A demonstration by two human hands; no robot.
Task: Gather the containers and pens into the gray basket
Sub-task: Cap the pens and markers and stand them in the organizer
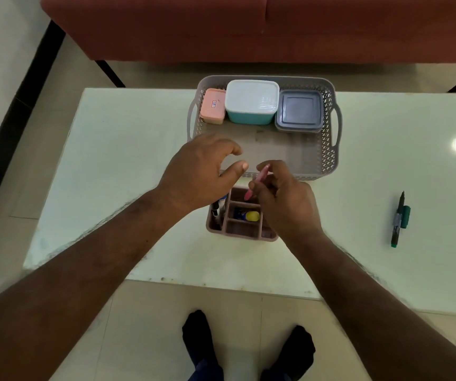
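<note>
Above ribbed organizer [242, 229], right hand [284, 199] pinching slim pink pen [257, 181]

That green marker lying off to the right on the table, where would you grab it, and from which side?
Pinch the green marker around the middle of its barrel, coming straight down from above with the right hand, once it lets go of the pink pen. It lies flat on the table with bare surface on both long sides, so fingers can likely straddle it.

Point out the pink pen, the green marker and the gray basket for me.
pink pen [258, 180], head view, mid-barrel above the fingers.
green marker [398, 220], head view, middle of its body.
gray basket [328, 149], head view, right lattice wall.
</note>
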